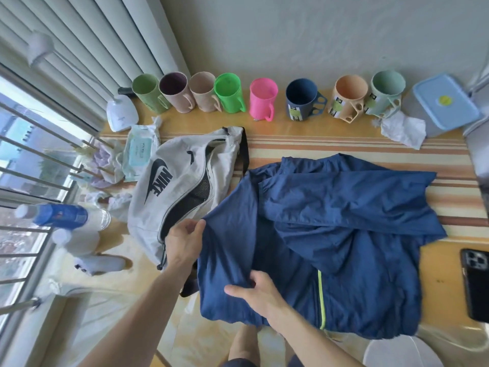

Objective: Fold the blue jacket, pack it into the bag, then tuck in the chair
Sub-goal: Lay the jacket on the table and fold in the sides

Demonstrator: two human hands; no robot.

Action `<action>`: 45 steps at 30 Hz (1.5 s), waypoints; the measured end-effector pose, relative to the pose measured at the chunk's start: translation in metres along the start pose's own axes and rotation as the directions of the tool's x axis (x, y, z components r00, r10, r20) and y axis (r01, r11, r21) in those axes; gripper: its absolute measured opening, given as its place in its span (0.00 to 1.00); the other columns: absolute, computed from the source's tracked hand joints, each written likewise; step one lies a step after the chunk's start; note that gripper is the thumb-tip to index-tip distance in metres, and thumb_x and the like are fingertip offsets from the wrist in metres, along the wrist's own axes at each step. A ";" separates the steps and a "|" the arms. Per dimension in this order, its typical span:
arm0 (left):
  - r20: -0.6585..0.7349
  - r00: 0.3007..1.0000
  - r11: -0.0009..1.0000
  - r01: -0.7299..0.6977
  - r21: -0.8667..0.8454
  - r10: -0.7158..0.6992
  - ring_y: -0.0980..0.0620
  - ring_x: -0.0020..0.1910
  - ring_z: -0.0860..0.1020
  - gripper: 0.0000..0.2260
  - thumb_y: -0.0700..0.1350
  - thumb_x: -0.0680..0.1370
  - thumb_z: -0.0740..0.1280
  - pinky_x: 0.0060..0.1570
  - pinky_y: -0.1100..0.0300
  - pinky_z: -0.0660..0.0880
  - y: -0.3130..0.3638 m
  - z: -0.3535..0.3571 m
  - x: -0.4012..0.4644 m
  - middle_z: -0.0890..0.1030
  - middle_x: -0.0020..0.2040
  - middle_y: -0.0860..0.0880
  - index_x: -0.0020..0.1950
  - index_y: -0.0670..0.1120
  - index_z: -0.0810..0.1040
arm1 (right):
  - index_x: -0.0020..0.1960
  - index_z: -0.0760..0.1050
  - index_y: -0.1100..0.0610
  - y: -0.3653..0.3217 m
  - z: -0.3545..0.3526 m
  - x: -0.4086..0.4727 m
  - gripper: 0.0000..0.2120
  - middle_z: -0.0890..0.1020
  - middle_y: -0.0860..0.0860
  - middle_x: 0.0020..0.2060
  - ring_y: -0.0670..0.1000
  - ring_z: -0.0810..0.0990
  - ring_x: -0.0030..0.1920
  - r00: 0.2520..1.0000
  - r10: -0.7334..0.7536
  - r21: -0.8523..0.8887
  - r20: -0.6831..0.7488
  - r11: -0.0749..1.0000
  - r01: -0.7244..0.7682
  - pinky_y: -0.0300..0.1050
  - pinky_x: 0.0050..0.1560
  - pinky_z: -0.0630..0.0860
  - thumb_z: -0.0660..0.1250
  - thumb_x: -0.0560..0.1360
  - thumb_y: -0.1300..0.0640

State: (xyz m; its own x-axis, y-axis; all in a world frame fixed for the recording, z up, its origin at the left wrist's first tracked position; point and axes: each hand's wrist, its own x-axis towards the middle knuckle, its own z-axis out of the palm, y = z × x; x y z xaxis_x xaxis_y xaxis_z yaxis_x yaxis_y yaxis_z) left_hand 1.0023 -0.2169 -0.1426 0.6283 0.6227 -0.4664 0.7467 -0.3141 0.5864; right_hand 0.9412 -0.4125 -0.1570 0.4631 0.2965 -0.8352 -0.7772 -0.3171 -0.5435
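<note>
Both hands pinch the blue jacket (330, 234): left hand (185, 241) its edge, right hand (258, 294) a fold

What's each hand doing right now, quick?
Left hand: closed, grip pinching the left edge of the blue jacket, next to the bag.
Right hand: closed, grip gathering jacket fabric near the front edge.

phone (476, 284) cut by right edge, bag (169, 186) partly under jacket (330, 234)

A row of coloured plastic mugs (267, 100) is lining the far edge of the striped wooden table (344, 144); a bare strip is lying open between them and the crumpled blue jacket (330, 234).
</note>
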 end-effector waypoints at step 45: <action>0.424 0.376 0.114 -0.843 0.526 0.824 0.34 0.68 0.72 0.19 0.43 0.80 0.66 0.66 0.41 0.69 0.088 0.132 0.000 0.73 0.72 0.38 0.71 0.46 0.75 | 0.69 0.72 0.58 -0.061 -0.404 -0.005 0.22 0.76 0.60 0.66 0.66 0.74 0.64 0.584 -0.612 -0.840 -0.533 0.467 -0.278 0.59 0.60 0.75 0.67 0.77 0.54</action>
State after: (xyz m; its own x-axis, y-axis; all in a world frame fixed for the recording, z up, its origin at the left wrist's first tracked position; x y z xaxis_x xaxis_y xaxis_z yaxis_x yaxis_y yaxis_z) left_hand 1.0969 -0.3393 -0.1789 0.9440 -0.3289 0.0271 -0.3298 -0.9375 0.1115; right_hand 1.1585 -0.7589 -0.1540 0.9734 -0.1129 -0.1994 -0.1333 -0.9868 -0.0920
